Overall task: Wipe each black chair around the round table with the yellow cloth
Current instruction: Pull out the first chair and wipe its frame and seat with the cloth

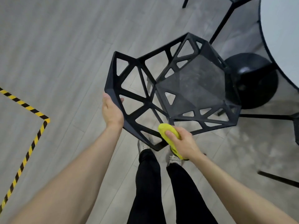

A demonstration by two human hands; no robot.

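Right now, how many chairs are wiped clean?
None looks finished. The left hand steadies the black lattice chair while the right hand presses the folded yellow cloth against its frame. Its seat looks dusty; another black chair waits.

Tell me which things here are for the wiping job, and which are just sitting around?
For the job:
- yellow cloth, held by the right hand
- black chair, its back gripped by the left hand
- round table, other chairs' legs beside it

Just there:
- striped floor tape
- black table base
- grey rug
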